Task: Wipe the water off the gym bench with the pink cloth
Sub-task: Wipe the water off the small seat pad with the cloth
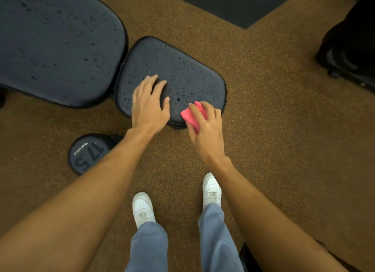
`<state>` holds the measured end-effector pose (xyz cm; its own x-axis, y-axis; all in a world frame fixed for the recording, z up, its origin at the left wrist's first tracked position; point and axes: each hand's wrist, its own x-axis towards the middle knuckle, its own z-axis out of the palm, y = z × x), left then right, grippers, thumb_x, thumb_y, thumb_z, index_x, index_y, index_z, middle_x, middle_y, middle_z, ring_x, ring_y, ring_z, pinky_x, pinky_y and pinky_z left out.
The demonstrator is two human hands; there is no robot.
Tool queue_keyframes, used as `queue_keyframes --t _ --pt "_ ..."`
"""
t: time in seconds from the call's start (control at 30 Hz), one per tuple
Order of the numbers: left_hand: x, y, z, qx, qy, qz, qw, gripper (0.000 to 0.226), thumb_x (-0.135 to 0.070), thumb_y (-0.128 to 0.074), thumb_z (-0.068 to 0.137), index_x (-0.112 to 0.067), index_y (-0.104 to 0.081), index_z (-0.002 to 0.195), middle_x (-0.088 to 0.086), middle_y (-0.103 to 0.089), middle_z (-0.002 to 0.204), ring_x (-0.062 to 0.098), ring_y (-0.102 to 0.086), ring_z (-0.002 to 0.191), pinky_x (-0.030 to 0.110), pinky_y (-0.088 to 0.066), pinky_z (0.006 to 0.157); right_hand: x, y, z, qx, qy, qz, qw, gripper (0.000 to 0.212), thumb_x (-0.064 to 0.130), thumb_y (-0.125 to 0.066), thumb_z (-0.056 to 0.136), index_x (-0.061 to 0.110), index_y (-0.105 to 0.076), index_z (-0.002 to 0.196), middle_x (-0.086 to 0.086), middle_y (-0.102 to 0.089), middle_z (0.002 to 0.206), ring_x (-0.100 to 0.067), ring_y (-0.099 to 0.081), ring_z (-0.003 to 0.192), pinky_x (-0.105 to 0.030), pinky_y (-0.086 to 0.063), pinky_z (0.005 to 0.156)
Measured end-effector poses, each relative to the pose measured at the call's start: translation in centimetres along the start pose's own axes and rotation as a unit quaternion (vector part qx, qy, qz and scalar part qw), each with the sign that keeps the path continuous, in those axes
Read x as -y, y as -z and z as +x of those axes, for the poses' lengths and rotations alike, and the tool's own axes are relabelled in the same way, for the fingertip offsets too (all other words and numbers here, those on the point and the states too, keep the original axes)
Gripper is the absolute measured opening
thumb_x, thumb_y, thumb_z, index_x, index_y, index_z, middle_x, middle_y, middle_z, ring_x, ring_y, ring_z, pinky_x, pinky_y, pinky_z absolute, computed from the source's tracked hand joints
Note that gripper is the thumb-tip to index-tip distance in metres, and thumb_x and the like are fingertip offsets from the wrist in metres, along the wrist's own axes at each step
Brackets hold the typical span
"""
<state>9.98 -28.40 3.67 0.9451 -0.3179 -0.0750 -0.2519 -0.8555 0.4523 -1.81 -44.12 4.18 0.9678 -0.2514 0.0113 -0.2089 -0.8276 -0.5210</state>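
The black gym bench has a small seat pad [182, 68] in the middle and a long back pad [56, 44] at the upper left. Water drops dot both pads. My right hand [207, 129] grips a folded pink cloth [192, 115] at the seat pad's near right corner. My left hand [149, 105] hovers over or rests on the near left part of the seat pad, fingers spread and holding nothing.
A black 17.5 dumbbell [89, 152] lies on the brown speckled floor [284, 129] left of my arm. My white shoes [143, 208] stand close to the seat. A black mat [233, 4] lies at the top, and dark equipment [351, 48] at the right.
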Motion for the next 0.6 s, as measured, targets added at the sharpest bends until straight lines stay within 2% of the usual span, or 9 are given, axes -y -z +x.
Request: queue_keyframes --t 0.2,0.33,0.47,0.53,0.6 --pt "2.2 -1.2 2.4 -0.054 -0.075 0.060 0.994 0.053 -0.040 -0.045 0.109 -0.020 -0.048 0.158 0.008 -0.035 0.170 0.029 -0.028 0.159 0.051 -0.017 0.130 -2.0 -0.3 -0.8 -0.016 0.080 -0.008 0.997 0.035 0.024 -0.070 0.104 0.014 -0.070 0.137 -0.010 -0.057 0.150 -0.034 -0.052 0.125 -0.048 -0.047 0.107" --pt "2.2 -1.5 2.3 -0.067 -0.075 0.085 0.991 0.052 -0.042 -0.043 0.109 -0.024 -0.046 0.158 0.005 -0.035 0.170 0.027 -0.029 0.159 0.050 -0.019 0.129 -2.8 0.0 -1.2 -0.045 0.023 -0.017 0.999 0.034 0.026 -0.069 0.104 0.015 -0.071 0.136 -0.008 -0.057 0.149 -0.031 -0.051 0.125 -0.046 -0.048 0.107" --pt "1.6 -1.1 2.8 -0.069 -0.054 0.106 0.991 0.051 -0.044 -0.046 0.104 -0.026 -0.049 0.152 0.004 -0.041 0.163 0.031 -0.042 0.145 0.050 -0.031 0.118 -1.3 -1.0 0.2 -0.084 -0.001 -0.015 0.996 0.032 0.026 -0.070 0.105 0.013 -0.073 0.134 -0.009 -0.060 0.148 -0.030 -0.053 0.129 -0.042 -0.045 0.108" --pt "1.7 -0.7 3.3 -0.067 -0.069 0.125 0.988 0.050 -0.045 -0.045 0.104 -0.027 -0.050 0.150 0.005 -0.044 0.159 0.032 -0.046 0.135 0.049 -0.034 0.108 -0.4 -1.7 0.8 -0.076 0.024 -0.008 0.997 0.033 0.026 -0.070 0.105 0.011 -0.073 0.135 -0.011 -0.061 0.148 -0.031 -0.054 0.130 -0.042 -0.044 0.111" --pt "2.0 -0.5 3.6 -0.066 -0.083 0.135 0.985 0.049 -0.046 -0.045 0.104 -0.027 -0.050 0.149 0.005 -0.044 0.157 0.032 -0.047 0.131 0.048 -0.034 0.106 0.1 -2.1 0.8 -0.053 0.062 0.002 0.997 0.034 0.025 -0.069 0.106 0.009 -0.072 0.135 -0.012 -0.061 0.149 -0.033 -0.056 0.131 -0.045 -0.044 0.113"
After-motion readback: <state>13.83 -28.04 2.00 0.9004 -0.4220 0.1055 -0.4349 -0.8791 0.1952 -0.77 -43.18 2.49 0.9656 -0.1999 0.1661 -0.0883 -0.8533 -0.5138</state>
